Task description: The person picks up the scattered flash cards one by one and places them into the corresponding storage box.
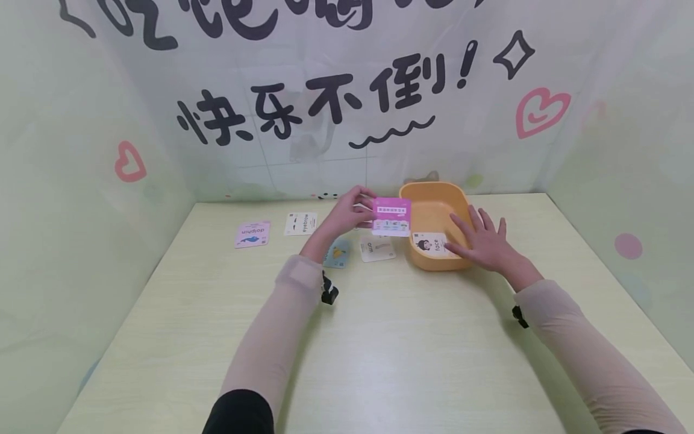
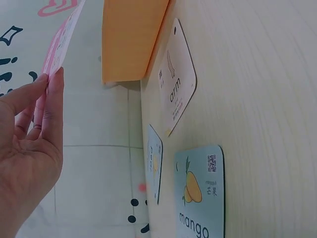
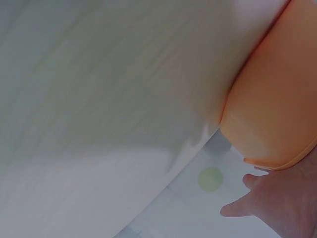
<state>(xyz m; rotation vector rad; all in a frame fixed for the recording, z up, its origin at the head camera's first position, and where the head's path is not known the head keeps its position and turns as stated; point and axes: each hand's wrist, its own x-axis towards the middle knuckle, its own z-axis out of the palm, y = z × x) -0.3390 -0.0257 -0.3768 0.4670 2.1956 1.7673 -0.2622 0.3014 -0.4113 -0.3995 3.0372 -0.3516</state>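
Note:
My left hand point(image 1: 347, 213) pinches a pink card point(image 1: 391, 217) between thumb and fingers, close over the left rim of an orange bin point(image 1: 434, 263). In the left wrist view the pink card point(image 2: 62, 42) is tilted nearly edge-on, above the table. My right hand point(image 1: 488, 244) is spread over the bin's right rim, fingers apart. Its thumb side reaches the edge of a "face" card point(image 1: 428, 242) inside the bin. In the right wrist view the hand point(image 3: 282, 198) shows partly beside the bin's wall point(image 3: 277, 99).
On the table lie a "dolphin" card point(image 1: 252, 234), an "eyebrow" card point(image 1: 300, 223), an "arm" card point(image 1: 378, 249) and a "mango" card point(image 2: 198, 193). Another light blue card point(image 2: 154, 163) shows in the left wrist view. A printed cloth point(image 1: 325, 163) hangs behind the table.

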